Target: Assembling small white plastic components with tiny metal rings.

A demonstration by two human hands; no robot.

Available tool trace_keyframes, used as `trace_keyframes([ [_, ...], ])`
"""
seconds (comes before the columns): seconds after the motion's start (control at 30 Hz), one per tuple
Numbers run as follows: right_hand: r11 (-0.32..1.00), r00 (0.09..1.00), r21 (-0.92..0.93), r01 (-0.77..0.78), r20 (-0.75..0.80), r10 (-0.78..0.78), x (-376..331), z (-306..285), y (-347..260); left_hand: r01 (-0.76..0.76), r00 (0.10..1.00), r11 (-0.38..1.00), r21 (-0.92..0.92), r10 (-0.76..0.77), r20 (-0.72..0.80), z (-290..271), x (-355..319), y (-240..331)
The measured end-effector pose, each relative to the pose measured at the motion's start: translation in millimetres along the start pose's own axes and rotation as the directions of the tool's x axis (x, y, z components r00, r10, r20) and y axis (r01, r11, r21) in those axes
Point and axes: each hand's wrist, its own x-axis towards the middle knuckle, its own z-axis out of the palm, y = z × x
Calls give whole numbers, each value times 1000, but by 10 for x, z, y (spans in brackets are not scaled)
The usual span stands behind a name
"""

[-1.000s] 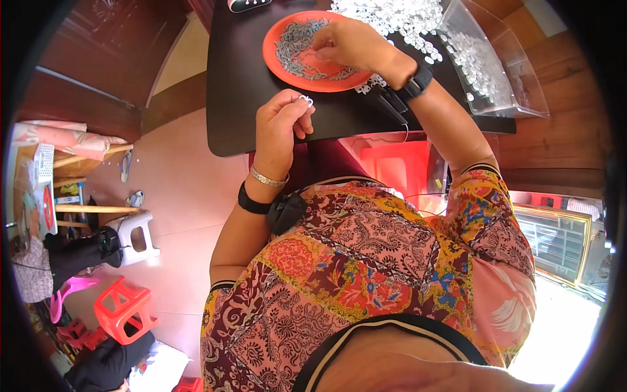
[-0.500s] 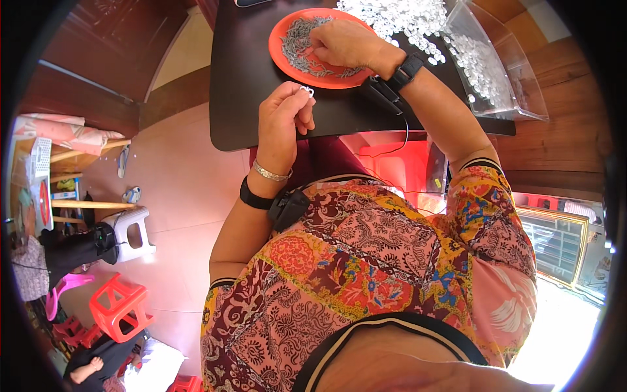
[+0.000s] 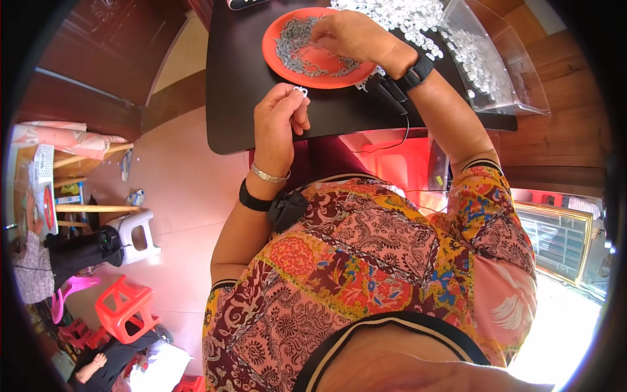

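My left hand hovers over the near edge of the dark table, its fingertips pinching a small white plastic piece. My right hand reaches into an orange plate filled with small grey metal pieces, fingers curled down among them; whether it holds one is hidden. A black watch sits on my right wrist, a bracelet and black band on my left.
A heap of small clear-white pieces lies behind the plate, spilling into a clear plastic bag at right. A red stool, a white stool and a person seated at far left occupy the floor.
My left hand stayed near the table edge with the white piece. My right hand shifted slightly within the plate. The view tilted a little.
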Motion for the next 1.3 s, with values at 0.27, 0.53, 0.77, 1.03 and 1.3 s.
trace_keyframes([
  [0.27,989,990,-104,108,106,-97,139,264,-20,8,1000,1000,15,-8,7,4,-5,-2],
  [0.53,918,966,-377,125,255,-27,248,241,-241,4,1000,1000,-12,-4,12,-22,2,3],
  [0.77,998,998,-7,56,-38,-56,49,2,-147,7,1000,1000,-16,-7,11,-9,-25,42],
  [1.03,329,975,936,-126,56,214,-539,-31,-497,-9,1000,999,-37,9,4,110,-73,114],
  [1.3,84,950,993,-78,48,309,-797,108,-717,-116,993,991,62,114,35,184,-119,114],
])
